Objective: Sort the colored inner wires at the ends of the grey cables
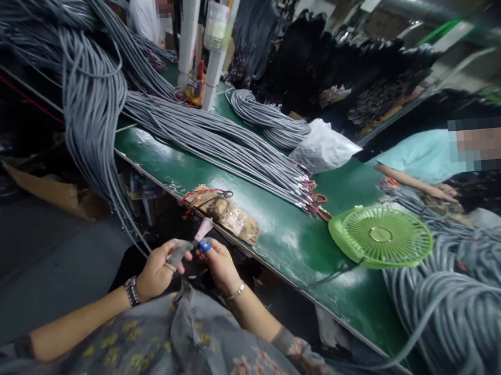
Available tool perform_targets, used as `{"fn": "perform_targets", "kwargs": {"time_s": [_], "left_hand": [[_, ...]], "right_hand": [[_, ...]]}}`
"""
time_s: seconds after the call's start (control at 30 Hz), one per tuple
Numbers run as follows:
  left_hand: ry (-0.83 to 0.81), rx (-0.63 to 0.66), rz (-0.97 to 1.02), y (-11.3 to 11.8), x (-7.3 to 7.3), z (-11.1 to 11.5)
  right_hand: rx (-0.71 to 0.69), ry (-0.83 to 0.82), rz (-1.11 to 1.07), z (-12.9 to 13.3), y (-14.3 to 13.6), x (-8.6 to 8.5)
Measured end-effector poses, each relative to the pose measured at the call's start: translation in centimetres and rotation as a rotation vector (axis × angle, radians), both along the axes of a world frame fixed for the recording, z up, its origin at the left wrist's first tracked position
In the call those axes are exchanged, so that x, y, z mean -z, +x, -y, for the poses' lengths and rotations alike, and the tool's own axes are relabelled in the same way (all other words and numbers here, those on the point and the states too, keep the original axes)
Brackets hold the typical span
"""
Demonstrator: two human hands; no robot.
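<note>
Above my lap, just off the table edge, my two hands are close together. My left hand (159, 268) has grey covering on its fingers, which are bent in a pinch; what lies between them is too small to make out. Facing it, my right hand (220, 266) is closed too, with a blue wrap (205, 246) at the thumb tip. A pale pinkish strip (203, 230) sticks up by the fingertips; I cannot tell which hand touches it. Grey cables (124, 206) hang down to beside my left hand.
On the green table (282, 254) lie a long grey cable bundle (220, 138), a taped brown block (236, 220) with wires, a green fan (380, 235) and a plastic bag (325, 147). Coiled cables (464, 315) fill the right. A co-worker (421, 154) sits across; another person is at the back.
</note>
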State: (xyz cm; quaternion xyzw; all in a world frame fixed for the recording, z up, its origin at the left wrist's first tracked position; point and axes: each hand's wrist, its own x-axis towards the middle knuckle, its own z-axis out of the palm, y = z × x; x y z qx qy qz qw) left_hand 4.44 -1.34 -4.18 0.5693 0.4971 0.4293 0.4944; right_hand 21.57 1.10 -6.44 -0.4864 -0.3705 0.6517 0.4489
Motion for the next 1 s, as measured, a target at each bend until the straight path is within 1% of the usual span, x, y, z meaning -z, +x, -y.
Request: {"fn": "perform_targets", "kwargs": {"time_s": [0.07,0.1,0.2,0.3,0.37,0.47,0.53,0.6,0.67,0.73,0.8,0.87,0.93,1.0], "left_hand": [[0.029,0.116,-0.078,0.0,0.0,0.3],[0.037,0.140,-0.117,0.1,0.0,0.3],[0.040,0.135,-0.225,0.4,-0.1,0.3],[0.018,0.120,-0.286,0.5,0.0,0.2],[0.015,0.119,-0.306,0.3,0.2,0.2],[0.019,0.162,-0.382,-0.1,0.5,0.1],[0.000,0.198,-0.443,-0.3,0.6,0.0],[-0.029,0.205,-0.461,-0.4,0.5,-0.2],[-0.052,0.190,-0.394,-0.4,0.2,-0.3],[-0.096,0.185,-0.251,-0.3,-0.5,-0.3],[-0.179,0.195,-0.082,-0.2,-1.2,-0.3],[-0.258,0.194,0.032,-0.2,-1.9,-0.3],[-0.314,0.194,0.058,-0.2,-2.3,-0.3],[-0.348,0.209,0.034,-0.1,-2.3,-0.5]], "right_hand": [[-0.056,0.085,0.124,0.6,0.6,-0.2],[-0.075,0.120,0.176,0.8,0.8,-0.3],[-0.100,0.223,0.279,1.5,1.5,-1.0],[-0.184,0.302,0.299,1.9,1.3,-2.1],[-0.234,0.312,0.316,2.0,0.7,-2.8],[-0.229,0.305,0.383,2.0,-0.6,-3.5],[-0.197,0.291,0.410,1.9,-1.3,-3.5],[-0.169,0.253,0.353,1.6,-1.7,-3.1],[-0.141,0.207,0.252,1.3,-1.7,-2.6],[-0.127,0.138,0.143,1.0,-1.4,-1.9],[-0.128,0.049,0.037,0.9,-0.9,-1.3],[-0.135,-0.025,-0.068,0.8,-0.4,-0.8],[-0.138,-0.062,-0.147,0.8,-0.2,-0.6],[-0.133,-0.073,-0.158,0.7,-0.2,-0.7]]}}
